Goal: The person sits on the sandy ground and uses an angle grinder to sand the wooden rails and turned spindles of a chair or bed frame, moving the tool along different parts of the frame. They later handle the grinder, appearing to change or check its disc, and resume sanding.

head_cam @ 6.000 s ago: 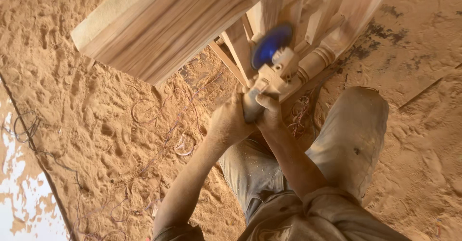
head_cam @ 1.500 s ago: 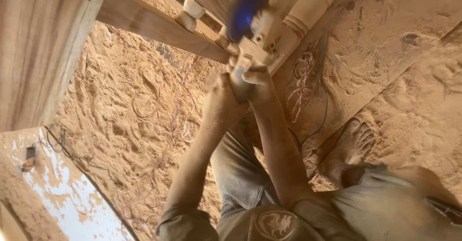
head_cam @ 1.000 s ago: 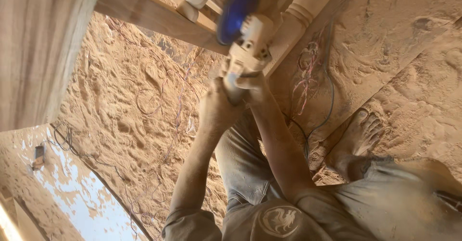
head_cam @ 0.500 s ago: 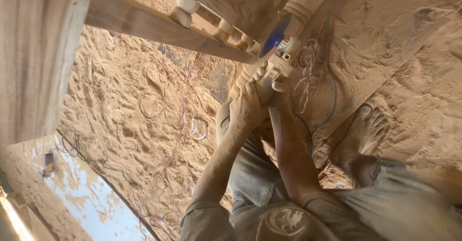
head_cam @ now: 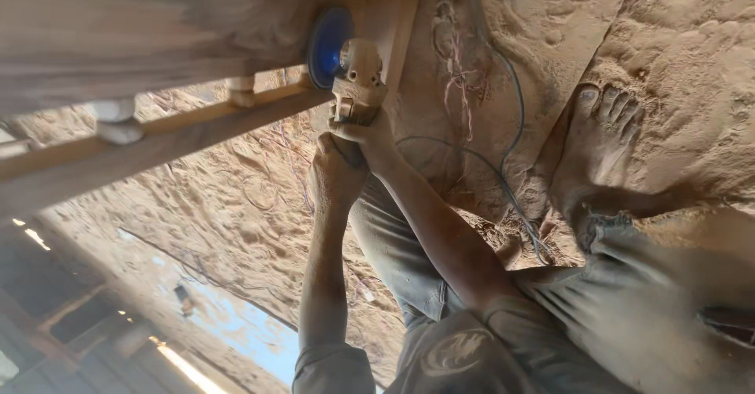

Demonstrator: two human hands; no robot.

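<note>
Both my hands grip a dusty angle grinder (head_cam: 358,79) with a blue sanding disc (head_cam: 328,46). My left hand (head_cam: 336,175) wraps the rear of the grinder's body. My right hand (head_cam: 370,133) holds it just ahead of that, closer to the head. The disc rests against a pale wooden furniture frame (head_cam: 157,40), at the joint beside a turned wooden post (head_cam: 389,16). A wooden rail (head_cam: 157,146) with turned spindles runs below the disc.
Sawdust covers the ground (head_cam: 676,64) all around. The grinder's power cord (head_cam: 511,166) loops across the sawdust towards my bare foot (head_cam: 594,146). Thin wires and shavings (head_cam: 275,174) lie under the rail. A bright sunlit patch (head_cam: 236,323) shows at the lower left.
The view has swung and moved closer. The grinder has shifted from the turned post onto the frame's flat face, with both hands still around it.
</note>
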